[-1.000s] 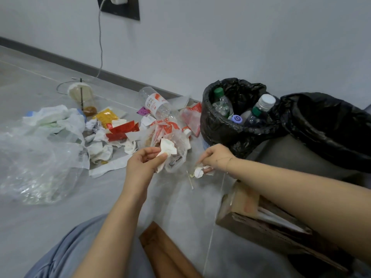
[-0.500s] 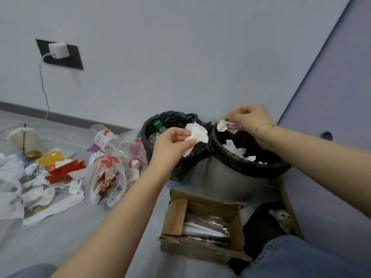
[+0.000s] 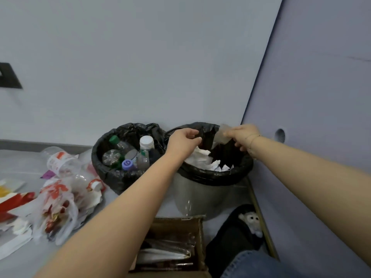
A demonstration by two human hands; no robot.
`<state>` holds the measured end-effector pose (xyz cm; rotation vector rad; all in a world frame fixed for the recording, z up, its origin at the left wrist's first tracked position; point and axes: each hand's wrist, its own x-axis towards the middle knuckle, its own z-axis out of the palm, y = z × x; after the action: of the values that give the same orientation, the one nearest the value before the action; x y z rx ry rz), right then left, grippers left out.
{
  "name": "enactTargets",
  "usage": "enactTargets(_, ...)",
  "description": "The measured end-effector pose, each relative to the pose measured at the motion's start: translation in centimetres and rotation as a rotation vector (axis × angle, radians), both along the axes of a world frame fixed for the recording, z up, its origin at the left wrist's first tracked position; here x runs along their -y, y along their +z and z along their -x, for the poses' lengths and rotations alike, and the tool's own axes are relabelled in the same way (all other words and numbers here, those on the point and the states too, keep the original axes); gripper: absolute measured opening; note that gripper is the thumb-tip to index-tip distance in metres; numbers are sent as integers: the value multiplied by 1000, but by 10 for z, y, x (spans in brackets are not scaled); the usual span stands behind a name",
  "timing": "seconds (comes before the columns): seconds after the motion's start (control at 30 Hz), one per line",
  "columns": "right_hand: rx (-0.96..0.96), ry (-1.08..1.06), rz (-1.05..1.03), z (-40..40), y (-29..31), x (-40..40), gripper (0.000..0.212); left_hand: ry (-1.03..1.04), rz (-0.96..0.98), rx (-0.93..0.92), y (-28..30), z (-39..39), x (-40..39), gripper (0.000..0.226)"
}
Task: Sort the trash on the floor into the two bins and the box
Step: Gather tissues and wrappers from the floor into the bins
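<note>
Two bins with black liners stand against the wall. The left bin (image 3: 118, 178) holds several plastic bottles (image 3: 146, 149). White crumpled tissues (image 3: 200, 157) lie in the grey right bin (image 3: 200, 197). My left hand (image 3: 184, 141) hovers over the right bin's near-left rim, fingers loosely curled, nothing visible in it. My right hand (image 3: 243, 135) is above that bin's far-right rim and pinches a pale, blurred scrap (image 3: 221, 135). A cardboard box (image 3: 198, 233) with clear wrappers inside sits below the bins.
Floor trash lies at the left: a clear bottle with a red label (image 3: 60, 161), a red-printed plastic bag (image 3: 60, 203), a red wrapper (image 3: 16, 199) and white paper. A black slipper with a plush face (image 3: 251, 219) and my jeans knee (image 3: 251, 263) are at the lower right.
Both hands rose from the floor to the right bin. The white tissue has left my left hand. The view swung right.
</note>
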<state>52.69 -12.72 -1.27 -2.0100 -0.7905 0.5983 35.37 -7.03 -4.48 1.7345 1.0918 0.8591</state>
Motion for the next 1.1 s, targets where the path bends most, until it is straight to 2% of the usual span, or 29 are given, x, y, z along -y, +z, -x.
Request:
enactTargets(0.1, -20, 50, -8, 11, 3, 0, 28, -31, -38, 30, 4, 18, 11, 25)
enactTargets(0.27, -74, 294, -33, 62, 7, 3, 31, 8, -43, 90, -6, 83, 53, 19)
enactTargets(0.4, -1, 489, -44, 102, 15, 23, 20, 92, -19, 32, -28, 147, 92, 15)
enactTargets(0.57, 211, 834, 30, 157, 28, 52, 11, -12, -211, -444, -86, 190, 129, 13)
enactTargets(0.63, 341, 965, 89, 175, 22, 61, 17, -21, -192, -525, -101, 192, 134, 29)
enactTargets(0.73, 780, 1119, 148, 194, 8, 77, 14, -10, -175, -552, -107, 187, 137, 35)
enactTargets(0.8, 977, 1164, 183, 199, -4, 86, 10, -19, -162, -535, -109, 188, 137, 43)
enactTargets(0.97, 1193, 1107, 290, 193, -36, 95, 11, -38, -11, -435, -113, 206, 139, 70)
enactTargets(1.1, 1321, 1134, 349, 197, -59, 98, 17, -9, 7, -423, -118, 224, 144, 72)
